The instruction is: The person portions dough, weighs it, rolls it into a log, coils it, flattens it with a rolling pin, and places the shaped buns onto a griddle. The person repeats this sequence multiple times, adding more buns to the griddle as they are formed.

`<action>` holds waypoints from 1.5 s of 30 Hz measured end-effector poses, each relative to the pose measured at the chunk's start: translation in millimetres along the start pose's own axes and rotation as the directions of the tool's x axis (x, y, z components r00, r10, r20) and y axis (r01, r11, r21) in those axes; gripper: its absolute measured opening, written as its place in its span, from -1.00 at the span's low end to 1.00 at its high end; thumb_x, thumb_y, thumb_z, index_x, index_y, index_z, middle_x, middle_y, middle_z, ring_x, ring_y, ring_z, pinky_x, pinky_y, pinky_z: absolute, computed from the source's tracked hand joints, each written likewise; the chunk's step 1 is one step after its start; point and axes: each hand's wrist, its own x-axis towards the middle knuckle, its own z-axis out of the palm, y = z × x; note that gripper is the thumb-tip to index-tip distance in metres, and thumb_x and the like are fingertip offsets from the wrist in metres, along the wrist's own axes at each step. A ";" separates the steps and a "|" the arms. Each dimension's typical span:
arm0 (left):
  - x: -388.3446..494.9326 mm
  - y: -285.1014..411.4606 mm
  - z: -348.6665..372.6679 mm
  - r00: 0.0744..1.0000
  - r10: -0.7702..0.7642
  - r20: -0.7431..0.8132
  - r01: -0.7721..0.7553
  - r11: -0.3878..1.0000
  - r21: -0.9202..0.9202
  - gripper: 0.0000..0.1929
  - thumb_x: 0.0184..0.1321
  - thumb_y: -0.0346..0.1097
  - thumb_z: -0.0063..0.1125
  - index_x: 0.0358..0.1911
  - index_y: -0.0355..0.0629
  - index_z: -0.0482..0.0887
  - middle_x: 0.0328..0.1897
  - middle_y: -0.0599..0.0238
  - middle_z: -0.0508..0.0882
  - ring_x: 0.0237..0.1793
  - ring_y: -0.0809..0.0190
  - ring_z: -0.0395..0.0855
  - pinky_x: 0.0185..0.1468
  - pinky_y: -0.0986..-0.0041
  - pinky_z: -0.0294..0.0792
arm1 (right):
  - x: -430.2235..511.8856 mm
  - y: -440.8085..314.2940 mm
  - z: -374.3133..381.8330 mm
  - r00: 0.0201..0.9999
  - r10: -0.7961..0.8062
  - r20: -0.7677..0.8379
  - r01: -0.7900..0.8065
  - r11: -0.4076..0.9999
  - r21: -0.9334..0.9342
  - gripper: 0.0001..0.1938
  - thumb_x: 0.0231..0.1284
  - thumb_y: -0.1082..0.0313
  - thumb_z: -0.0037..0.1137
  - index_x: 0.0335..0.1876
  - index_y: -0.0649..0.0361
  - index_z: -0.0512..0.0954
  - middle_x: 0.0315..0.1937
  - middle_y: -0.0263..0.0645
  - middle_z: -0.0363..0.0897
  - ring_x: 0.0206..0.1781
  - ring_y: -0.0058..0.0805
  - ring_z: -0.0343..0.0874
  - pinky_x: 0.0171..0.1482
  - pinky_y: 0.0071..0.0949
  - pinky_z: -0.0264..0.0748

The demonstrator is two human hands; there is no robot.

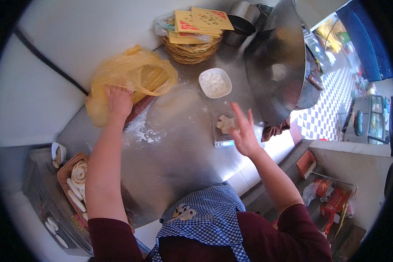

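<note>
My left hand (119,101) is at the near side of a yellow plastic bag (109,72), its fingertips partly hidden at the bag's edge; whether they grip the plastic cannot be told. The bag lies partly open on the metal table (170,154), over a reddish-brown board or bar (140,109). My right hand (245,132) hovers with fingers spread beside a small digital scale (218,132), holding nothing. Pale dough pieces (225,124) rest on the scale's platform. Behind it stands a square white bowl of white flour (215,83). Flour (147,132) is scattered on the metal.
A stack of round woven items (193,54) bears yellow paper packets (213,19) at the back. To the right stand a large metal pan (278,72) and metal pots (242,16). At lower left, a basket (64,172) holds white coiled and long dough pieces (79,172).
</note>
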 end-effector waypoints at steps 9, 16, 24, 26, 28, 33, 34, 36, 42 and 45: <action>39.1 13.6 41.3 0.951 -0.024 0.309 0.045 0.997 -0.061 -0.46 0.33 -0.13 -0.03 0.38 -0.05 0.38 0.47 0.06 0.36 0.46 -0.03 0.25 0.55 0.06 -0.08 | -33.3 14.4 -45.0 0.913 0.267 -0.309 -0.145 0.919 0.365 -0.52 0.25 0.45 -0.15 0.31 0.31 0.38 0.27 -0.06 0.47 0.37 -0.21 0.39 0.43 -0.33 0.17; -14.7 26.0 1.0 0.998 -0.029 0.050 0.050 0.877 -0.478 -0.49 0.28 -0.29 0.06 0.31 -0.25 0.40 0.46 -0.05 0.33 0.46 -0.09 0.22 0.52 0.09 -0.02 | -37.2 15.4 -44.3 0.907 0.280 -0.316 -0.163 0.922 0.350 -0.63 0.28 0.54 -0.15 0.20 0.32 0.44 0.15 -0.06 0.53 0.28 -0.21 0.48 0.33 -0.36 0.31; -272.1 152.8 -45.8 0.843 0.526 0.113 -0.334 0.676 -0.657 -0.38 0.26 -0.13 0.15 0.39 -0.11 0.34 0.55 0.07 0.22 0.56 -0.09 0.06 0.53 -0.14 -0.15 | 0.0 25.9 -21.3 0.953 0.127 -0.276 -0.045 0.957 0.287 -0.67 0.24 0.49 -0.02 0.12 0.27 0.49 0.13 0.02 0.53 0.20 0.00 0.50 0.24 -0.25 0.41; -288.9 162.1 -43.7 0.667 0.721 0.186 -0.383 0.546 -0.745 -0.35 0.26 -0.08 0.16 0.41 -0.05 0.32 0.56 0.12 0.21 0.57 -0.03 0.04 0.53 -0.16 -0.17 | 8.7 23.5 -16.4 0.968 0.069 -0.243 -0.008 0.969 0.246 -0.67 0.23 0.47 -0.01 0.11 0.26 0.50 0.13 0.02 0.53 0.20 0.00 0.50 0.25 -0.24 0.41; -252.9 162.8 -44.2 0.757 0.603 0.250 -0.315 0.673 -0.670 -0.35 0.29 -0.08 0.12 0.43 -0.07 0.29 0.57 0.14 0.19 0.58 0.00 0.02 0.53 -0.15 -0.17 | 13.2 28.0 -14.3 0.976 0.012 -0.218 0.027 0.985 0.173 -0.66 0.22 0.41 0.05 0.12 0.24 0.51 0.16 0.01 0.51 0.21 0.00 0.49 0.25 -0.20 0.40; -170.8 155.4 -16.6 0.998 0.022 0.057 0.006 0.894 -0.447 -0.38 0.29 -0.11 0.13 0.39 -0.15 0.31 0.53 0.01 0.22 0.56 -0.06 0.05 0.54 -0.04 -0.10 | 11.2 16.9 0.0 1.000 0.020 -0.014 -0.023 0.983 -0.183 -0.46 0.06 0.14 0.31 0.16 0.18 0.50 0.31 -0.06 0.39 0.32 0.01 0.37 0.29 -0.08 0.33; -163.8 157.7 -21.5 0.998 -0.064 0.011 0.062 0.887 -0.458 -0.39 0.28 -0.11 0.14 0.37 -0.17 0.34 0.51 -0.03 0.25 0.54 -0.08 0.07 0.53 -0.01 -0.06 | 7.6 12.0 2.8 0.999 0.032 0.015 -0.027 0.971 -0.239 -0.33 -0.07 0.02 0.41 0.18 0.17 0.49 0.30 -0.11 0.38 0.29 0.01 0.36 0.28 -0.04 0.32; -168.4 173.4 -33.8 0.986 -0.154 0.067 0.156 0.695 -0.702 -0.43 0.27 -0.14 0.17 0.30 -0.22 0.37 0.41 -0.07 0.35 0.45 -0.09 0.22 0.45 0.05 0.09 | 9.1 17.9 9.5 0.998 0.010 0.064 0.009 0.961 -0.275 -0.35 -0.08 0.02 0.41 0.16 0.17 0.50 0.22 -0.12 0.42 0.23 0.00 0.39 0.26 -0.03 0.34; -176.3 209.0 -72.2 0.865 0.012 0.501 0.501 0.020 -0.865 -0.52 0.37 -0.01 0.13 0.12 -0.27 0.44 -0.14 0.09 0.66 -0.20 0.13 0.66 -0.10 0.34 0.50 | -9.0 1.5 14.6 0.994 -0.093 0.063 0.085 0.989 0.120 -0.46 -0.05 0.19 0.41 0.07 0.24 0.52 -0.07 -0.10 0.56 0.03 -0.09 0.52 0.10 -0.21 0.48; -177.1 217.8 -93.3 0.941 0.005 0.338 0.336 -0.126 -0.933 -0.59 0.40 0.01 0.10 0.00 -0.23 0.51 -0.29 0.27 0.65 -0.35 0.31 0.60 -0.25 0.45 0.47 | -26.9 -41.4 4.0 0.971 -0.094 0.218 -0.014 0.895 0.446 -0.47 -0.05 0.25 0.42 0.07 0.26 0.49 -0.13 -0.11 0.59 -0.05 -0.23 0.60 0.02 -0.35 0.54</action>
